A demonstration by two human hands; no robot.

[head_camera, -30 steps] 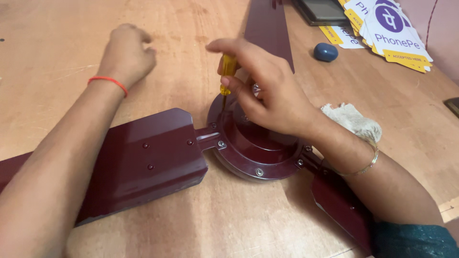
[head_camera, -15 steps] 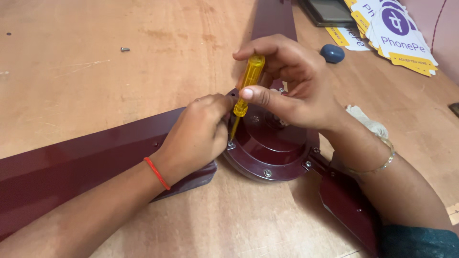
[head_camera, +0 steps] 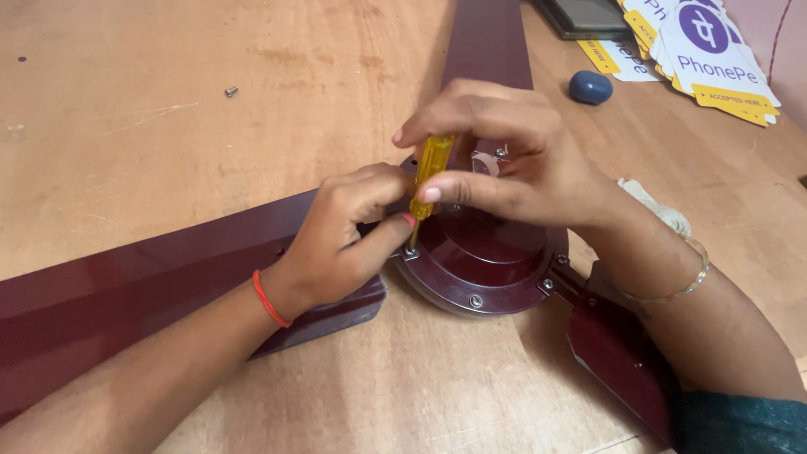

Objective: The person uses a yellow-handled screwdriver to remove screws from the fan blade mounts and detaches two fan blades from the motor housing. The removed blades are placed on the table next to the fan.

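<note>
A dark maroon ceiling fan lies on a wooden table (head_camera: 168,151), its round motor hub (head_camera: 487,261) in the middle and three blades spreading out. My right hand (head_camera: 504,160) grips a yellow-handled screwdriver (head_camera: 429,176) upright, its tip on a screw at the hub's left rim. My left hand (head_camera: 345,235) rests on the near-left blade (head_camera: 126,294), thumb and fingers pinched around the screwdriver's tip and the screw. A second blade (head_camera: 492,42) runs away from me; a third (head_camera: 622,353) passes under my right forearm.
A loose screw (head_camera: 229,91) lies on the table at the far left. A small dark blue oval object (head_camera: 590,87) and a fan of purple, white and yellow cards (head_camera: 706,42) sit at the far right. A whitish cloth (head_camera: 664,210) shows behind my right wrist.
My left hand came from the far table onto the blade and closed around the screwdriver tip. The screwdriver stands more upright over the hub's rim screw. The view has moved closer.
</note>
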